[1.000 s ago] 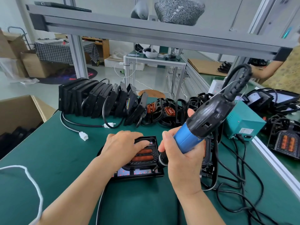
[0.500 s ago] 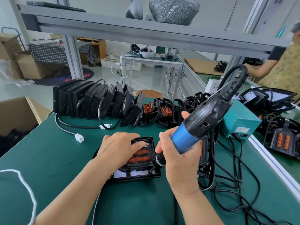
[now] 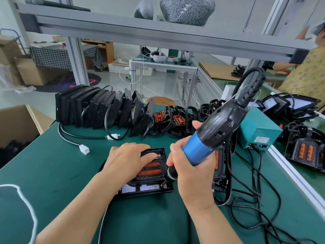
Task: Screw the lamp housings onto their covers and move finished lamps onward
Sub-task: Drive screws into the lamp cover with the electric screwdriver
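The right hand point(image 3: 192, 175) is wrapped round the smooth blue barrel of an electric screwdriver point(image 3: 209, 138), fingers curled tight. The tool leans up and away to the right, its glossy black body ending in a thick ribbed rubber cord. Its bit points down at the near right corner of the lamp housing point(image 3: 152, 170), just left of the gripping fingers. The left hand point(image 3: 127, 162) lies flat on the housing's left part, fingers straight and pressing. The housing is black ribbed plastic with two rounded orange slots, and it sits in a flat rectangular black cover point(image 3: 146, 191) whose near edge shows a pale panel with red dots. Both lie on the matte green bench mat point(image 3: 52, 173). Behind them a row of black lamps point(image 3: 91, 106) leans on edge. To the right sit a boxy teal power unit point(image 3: 258, 131) and tangled black cables point(image 3: 255, 205), and a white plug point(image 3: 84, 149) lies to the left
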Action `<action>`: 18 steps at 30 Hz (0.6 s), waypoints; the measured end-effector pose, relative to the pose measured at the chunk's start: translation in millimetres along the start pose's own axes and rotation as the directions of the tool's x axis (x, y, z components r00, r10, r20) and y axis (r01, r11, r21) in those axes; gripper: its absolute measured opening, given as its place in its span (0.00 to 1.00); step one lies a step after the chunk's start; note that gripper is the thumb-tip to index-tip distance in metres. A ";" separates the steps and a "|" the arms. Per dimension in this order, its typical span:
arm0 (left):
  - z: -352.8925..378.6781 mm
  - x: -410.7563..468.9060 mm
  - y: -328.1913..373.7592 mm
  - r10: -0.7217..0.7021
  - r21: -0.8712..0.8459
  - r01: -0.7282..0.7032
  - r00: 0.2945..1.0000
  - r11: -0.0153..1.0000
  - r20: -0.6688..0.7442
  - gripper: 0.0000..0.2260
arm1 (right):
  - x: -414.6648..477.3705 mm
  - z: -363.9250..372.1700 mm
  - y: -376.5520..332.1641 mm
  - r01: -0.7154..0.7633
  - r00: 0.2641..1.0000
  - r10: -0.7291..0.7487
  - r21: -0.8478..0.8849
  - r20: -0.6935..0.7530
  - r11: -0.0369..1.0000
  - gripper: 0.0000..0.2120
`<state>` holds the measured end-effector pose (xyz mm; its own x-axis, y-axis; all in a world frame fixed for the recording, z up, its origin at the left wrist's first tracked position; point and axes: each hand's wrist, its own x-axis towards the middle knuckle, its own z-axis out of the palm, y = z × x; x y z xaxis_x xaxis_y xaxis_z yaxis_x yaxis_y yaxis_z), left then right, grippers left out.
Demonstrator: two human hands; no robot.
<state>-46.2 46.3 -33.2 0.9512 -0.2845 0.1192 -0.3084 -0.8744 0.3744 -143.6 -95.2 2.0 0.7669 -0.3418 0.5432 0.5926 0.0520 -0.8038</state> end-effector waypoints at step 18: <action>0.1 1.2 0.1 -0.018 0.016 0.018 1.000 1.000 0.007 0.23 | 0.0 1.5 -2.2 0.014 1.000 -0.015 0.006 0.022 1.000 0.25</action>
<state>-45.1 45.9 -33.1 0.9565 -0.2716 0.1061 -0.2915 -0.8855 0.3618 -144.5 -93.9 4.2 0.7634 -0.3220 0.5600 0.6050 0.0527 -0.7945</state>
